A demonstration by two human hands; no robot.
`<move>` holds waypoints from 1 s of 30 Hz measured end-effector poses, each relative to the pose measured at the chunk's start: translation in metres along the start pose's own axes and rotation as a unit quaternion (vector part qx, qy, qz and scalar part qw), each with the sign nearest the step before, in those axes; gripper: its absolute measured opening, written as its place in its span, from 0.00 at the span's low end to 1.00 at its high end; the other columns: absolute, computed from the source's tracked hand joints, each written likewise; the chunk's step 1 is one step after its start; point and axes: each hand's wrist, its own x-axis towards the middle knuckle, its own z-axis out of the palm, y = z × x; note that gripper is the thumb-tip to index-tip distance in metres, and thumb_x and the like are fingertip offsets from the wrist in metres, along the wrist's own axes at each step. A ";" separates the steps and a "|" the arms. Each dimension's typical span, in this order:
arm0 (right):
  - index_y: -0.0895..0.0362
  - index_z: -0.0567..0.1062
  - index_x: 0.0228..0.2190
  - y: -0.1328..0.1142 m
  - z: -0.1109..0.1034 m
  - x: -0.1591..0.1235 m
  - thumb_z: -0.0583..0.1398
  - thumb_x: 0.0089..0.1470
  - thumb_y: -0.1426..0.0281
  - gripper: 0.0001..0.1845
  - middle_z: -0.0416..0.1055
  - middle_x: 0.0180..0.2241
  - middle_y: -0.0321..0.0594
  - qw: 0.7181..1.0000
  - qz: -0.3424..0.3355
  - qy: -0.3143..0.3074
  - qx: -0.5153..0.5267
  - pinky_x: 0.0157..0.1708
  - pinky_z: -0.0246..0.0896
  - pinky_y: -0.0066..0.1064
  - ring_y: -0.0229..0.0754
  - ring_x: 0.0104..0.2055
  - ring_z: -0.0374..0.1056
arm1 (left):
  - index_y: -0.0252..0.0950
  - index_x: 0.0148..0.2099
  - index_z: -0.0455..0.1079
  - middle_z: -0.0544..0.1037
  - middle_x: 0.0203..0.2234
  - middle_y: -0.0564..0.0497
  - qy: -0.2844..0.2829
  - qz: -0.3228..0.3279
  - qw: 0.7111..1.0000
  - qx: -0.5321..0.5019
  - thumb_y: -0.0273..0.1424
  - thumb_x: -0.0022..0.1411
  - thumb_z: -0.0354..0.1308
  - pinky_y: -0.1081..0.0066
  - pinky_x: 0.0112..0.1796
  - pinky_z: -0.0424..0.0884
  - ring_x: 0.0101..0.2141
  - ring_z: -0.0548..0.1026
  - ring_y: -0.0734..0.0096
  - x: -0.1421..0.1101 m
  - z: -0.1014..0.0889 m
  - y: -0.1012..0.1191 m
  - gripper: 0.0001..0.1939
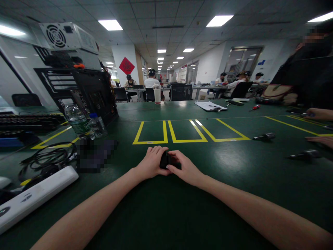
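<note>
A small dark block-like object (164, 160), too dark to name, is between my two hands over the green table (166, 215). My left hand (152, 161) wraps round its left side, fingers on top and thumb below. From the right, my right hand (183, 165) reaches to the same object with bent fingers and thumb against its edge. Between them the hands hide much of it. Just beyond lie yellow tape outlines (150, 142) on the tabletop.
On the left are a white power strip (44, 194), coiled cables (49, 156), plastic bottles (78, 121) and an open computer case (96, 93). Screwdriver-like tools (264, 136) lie right, near another person's hands (319, 114). A clipboard (209, 105) and cup (157, 94) are farther back.
</note>
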 end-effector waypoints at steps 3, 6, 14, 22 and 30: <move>0.54 0.62 0.42 -0.001 -0.001 -0.001 0.57 0.48 0.71 0.17 0.62 0.40 0.40 1.000 -0.007 -0.008 -0.018 0.41 0.63 0.41 0.42 0.41 0.63 | 0.35 0.52 0.53 0.65 0.42 0.45 0.001 0.000 1.000 0.002 0.40 0.45 0.61 0.63 0.41 0.58 0.42 0.64 0.58 -0.001 0.000 0.000 0.34; 0.54 0.64 0.38 -0.001 -0.002 -0.002 0.58 0.46 0.72 0.14 0.61 0.41 0.40 0.998 -0.037 0.016 -0.051 0.42 0.61 0.42 0.44 0.43 0.61 | 0.35 0.52 0.53 0.65 0.42 0.45 0.000 0.002 1.000 0.000 0.41 0.45 0.61 0.63 0.41 0.58 0.42 0.64 0.58 -0.001 0.000 0.000 0.33; 0.53 0.60 0.46 -0.001 0.000 0.000 0.57 0.48 0.74 0.22 0.60 0.43 0.40 0.999 -0.024 0.030 -0.020 0.45 0.60 0.38 0.41 0.45 0.60 | 0.36 0.51 0.55 0.66 0.41 0.46 0.005 0.006 1.000 -0.010 0.43 0.46 0.60 0.63 0.40 0.59 0.41 0.65 0.59 0.000 0.000 0.000 0.33; 0.54 0.64 0.41 -0.002 -0.003 -0.002 0.59 0.46 0.72 0.17 0.62 0.42 0.40 0.998 -0.038 0.016 -0.051 0.44 0.60 0.42 0.44 0.44 0.61 | 0.35 0.52 0.53 0.65 0.42 0.45 0.003 0.001 1.000 0.002 0.40 0.44 0.62 0.62 0.41 0.58 0.42 0.64 0.58 0.000 0.002 -0.002 0.35; 0.53 0.61 0.46 -0.003 -0.001 -0.001 0.57 0.48 0.73 0.22 0.62 0.43 0.40 0.999 -0.018 0.031 -0.023 0.45 0.60 0.41 0.43 0.45 0.62 | 0.36 0.51 0.55 0.66 0.42 0.45 0.005 0.003 1.000 -0.011 0.44 0.46 0.59 0.62 0.40 0.59 0.41 0.65 0.58 0.000 0.000 0.000 0.33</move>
